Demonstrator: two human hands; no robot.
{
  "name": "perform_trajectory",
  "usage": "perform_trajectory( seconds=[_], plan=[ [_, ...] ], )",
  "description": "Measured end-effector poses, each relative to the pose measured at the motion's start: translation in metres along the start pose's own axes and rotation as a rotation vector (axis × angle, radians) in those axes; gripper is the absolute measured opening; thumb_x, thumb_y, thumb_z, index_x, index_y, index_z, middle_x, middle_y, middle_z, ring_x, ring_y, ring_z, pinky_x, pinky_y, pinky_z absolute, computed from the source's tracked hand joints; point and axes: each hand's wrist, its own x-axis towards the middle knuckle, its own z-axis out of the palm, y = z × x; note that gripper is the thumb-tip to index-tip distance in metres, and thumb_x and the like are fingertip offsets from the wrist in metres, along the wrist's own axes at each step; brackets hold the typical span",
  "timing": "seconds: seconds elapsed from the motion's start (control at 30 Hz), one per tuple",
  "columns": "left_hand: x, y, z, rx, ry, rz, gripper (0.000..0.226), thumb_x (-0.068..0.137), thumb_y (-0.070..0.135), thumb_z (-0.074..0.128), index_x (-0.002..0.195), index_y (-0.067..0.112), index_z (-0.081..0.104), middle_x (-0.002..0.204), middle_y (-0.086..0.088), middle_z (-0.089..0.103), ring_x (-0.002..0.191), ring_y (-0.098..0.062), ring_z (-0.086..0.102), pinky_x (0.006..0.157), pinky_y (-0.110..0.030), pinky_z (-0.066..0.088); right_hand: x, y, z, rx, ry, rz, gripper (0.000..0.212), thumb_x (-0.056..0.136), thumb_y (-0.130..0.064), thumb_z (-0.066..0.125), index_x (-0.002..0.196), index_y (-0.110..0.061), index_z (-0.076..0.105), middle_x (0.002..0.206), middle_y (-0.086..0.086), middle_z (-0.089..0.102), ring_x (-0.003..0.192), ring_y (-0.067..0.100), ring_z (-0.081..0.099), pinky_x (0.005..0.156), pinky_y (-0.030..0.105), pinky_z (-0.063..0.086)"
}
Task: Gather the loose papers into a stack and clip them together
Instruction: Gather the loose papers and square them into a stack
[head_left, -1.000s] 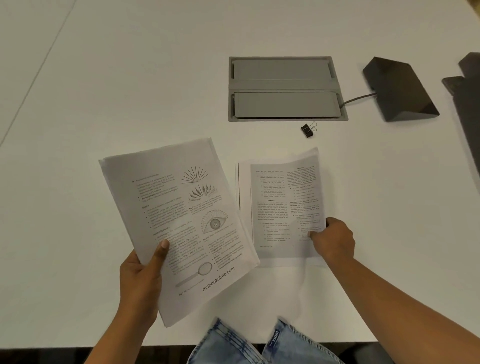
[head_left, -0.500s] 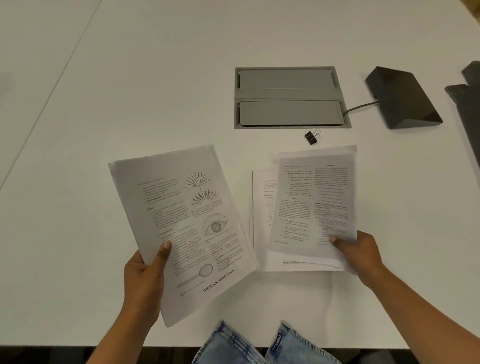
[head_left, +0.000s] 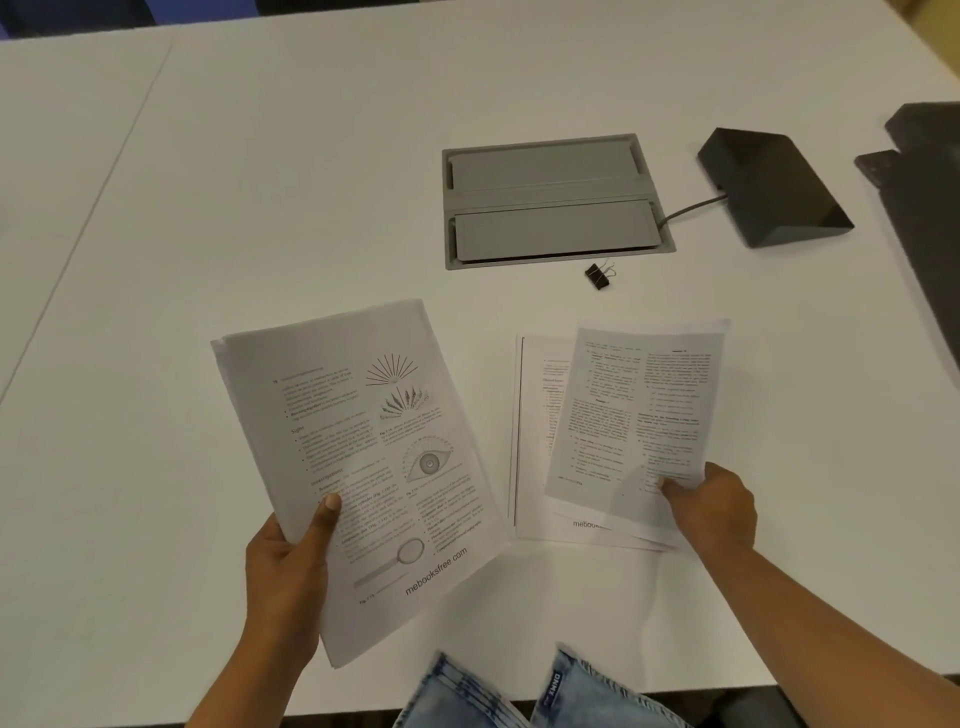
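Papers in two groups above a white desk (head_left: 260, 208), viewed from the head camera. Left hand (head_left: 291, 566) grips a sheaf of printed pages (head_left: 358, 467) by its lower left edge, thumb pressed on the top page; the sheaf is tilted, its top page showing ray diagrams, an eye drawing and a magnifier. Right hand (head_left: 714, 506) pinches a single text sheet (head_left: 634, 415) at its lower right corner, thumb on top, the sheet raised and overlapping the remaining pages (head_left: 535, 467) that lie flat on the desk beneath it. Landmark: the grey recessed cable hatch (head_left: 553, 200) set into the desk. A black binder clip (head_left: 598, 275) lies just below the hatch's lower right part, apart from all papers, above the single sheet. Sheaf: below and left of the hatch. Remaining pages: directly below the hatch. A dark wedge-shaped box (head_left: 774, 189) sits right of the hatch, joined to it by a cable (head_left: 691, 208). Denim-clad knees (head_left: 519, 691) appear at the desk's near edge.
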Motion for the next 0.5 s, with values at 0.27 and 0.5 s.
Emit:
perform_trajectory(
  seconds=[0.27,0.5],
  plan=[
    [0.001,-0.003,-0.002,-0.003,0.006,0.003,0.017,0.095,0.02,0.062,0.111,0.018,0.065,0.103,-0.002,0.072,0.085,-0.029,0.069,0.068,-0.037,0.055,-0.01,-0.004,0.008,0.036,-0.116,-0.051,0.036,0.078,-0.028,0.079,0.107,-0.01,0.069,0.108,0.011,0.073,0.089,0.031,0.068,0.068,0.031,0.054],
    [-0.001,-0.007,-0.003,-0.016,0.006,-0.015,0.008,0.094,0.02,0.063,0.099,0.023,0.067,0.1,-0.002,0.073,0.085,-0.03,0.07,0.079,-0.045,0.055,-0.033,0.004,0.026,-0.252,-0.006,-0.24,0.047,0.075,-0.04,0.076,0.113,-0.014,0.067,0.117,0.009,0.065,0.099,0.028,0.063,0.071,0.04,0.059]
  ],
)
